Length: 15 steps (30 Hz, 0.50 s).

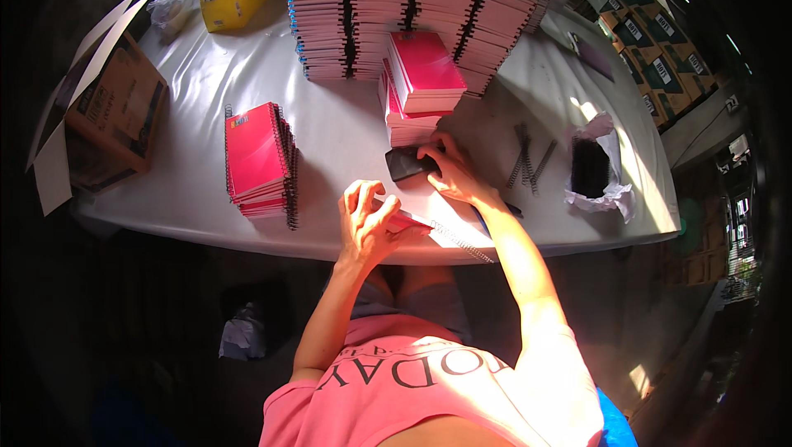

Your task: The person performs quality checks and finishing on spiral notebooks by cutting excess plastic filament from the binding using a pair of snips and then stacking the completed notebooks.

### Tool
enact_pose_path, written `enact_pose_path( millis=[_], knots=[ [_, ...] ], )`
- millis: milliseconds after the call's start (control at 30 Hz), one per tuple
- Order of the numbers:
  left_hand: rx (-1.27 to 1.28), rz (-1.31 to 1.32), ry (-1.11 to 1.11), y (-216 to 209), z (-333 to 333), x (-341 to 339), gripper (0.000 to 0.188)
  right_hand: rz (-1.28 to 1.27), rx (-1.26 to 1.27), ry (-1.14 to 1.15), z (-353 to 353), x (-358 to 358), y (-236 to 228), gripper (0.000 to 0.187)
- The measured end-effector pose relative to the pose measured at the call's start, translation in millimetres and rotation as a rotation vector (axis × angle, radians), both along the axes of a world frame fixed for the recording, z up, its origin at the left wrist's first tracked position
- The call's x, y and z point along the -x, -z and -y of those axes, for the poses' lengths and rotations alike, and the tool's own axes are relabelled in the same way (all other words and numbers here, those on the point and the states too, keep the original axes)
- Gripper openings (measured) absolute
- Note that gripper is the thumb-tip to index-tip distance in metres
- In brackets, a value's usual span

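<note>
Near the front edge of the table, my left hand [367, 220] is closed on a red-covered notebook [406, 222], seen nearly edge-on. A spiral binding coil [464, 242] runs from the notebook toward the lower right. My right hand [452, 170] has its curled fingers on the right end of a dark, block-like object [403, 165] lying on the table; its exact kind is unclear. Directly behind that object rises a pile of red notebooks [429, 63], their upper part set askew. To the left sits another stack of red spiral notebooks [254, 150], with black coils along its right side.
Tall stacks of coil-bound notebooks [322, 26] stand at the back. Loose dark coils [521, 158] lie right of my right hand, beside a paper-lined container [612, 187] with dark contents. An open cardboard box [124, 117] and a yellow box [235, 5] are at the left.
</note>
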<state>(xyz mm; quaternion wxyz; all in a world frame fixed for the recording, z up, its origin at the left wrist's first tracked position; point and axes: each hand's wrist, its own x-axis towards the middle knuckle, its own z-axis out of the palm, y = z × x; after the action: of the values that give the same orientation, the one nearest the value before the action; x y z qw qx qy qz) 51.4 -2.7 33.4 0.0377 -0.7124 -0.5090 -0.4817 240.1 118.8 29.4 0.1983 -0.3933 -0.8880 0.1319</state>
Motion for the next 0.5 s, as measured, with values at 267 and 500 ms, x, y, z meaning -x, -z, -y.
enact_pose_path(
  millis=[267, 500],
  knots=[
    [0.023, 0.011, -0.005, 6, 5, 1, 0.054, -1.396, 0.995, -0.856, 29, -23, -1, 0.024],
    [0.068, -0.041, 0.013, 7, 2, 5, 0.042, -1.416, 1.048, -0.785, 61, -16, -12, 0.022]
  ],
)
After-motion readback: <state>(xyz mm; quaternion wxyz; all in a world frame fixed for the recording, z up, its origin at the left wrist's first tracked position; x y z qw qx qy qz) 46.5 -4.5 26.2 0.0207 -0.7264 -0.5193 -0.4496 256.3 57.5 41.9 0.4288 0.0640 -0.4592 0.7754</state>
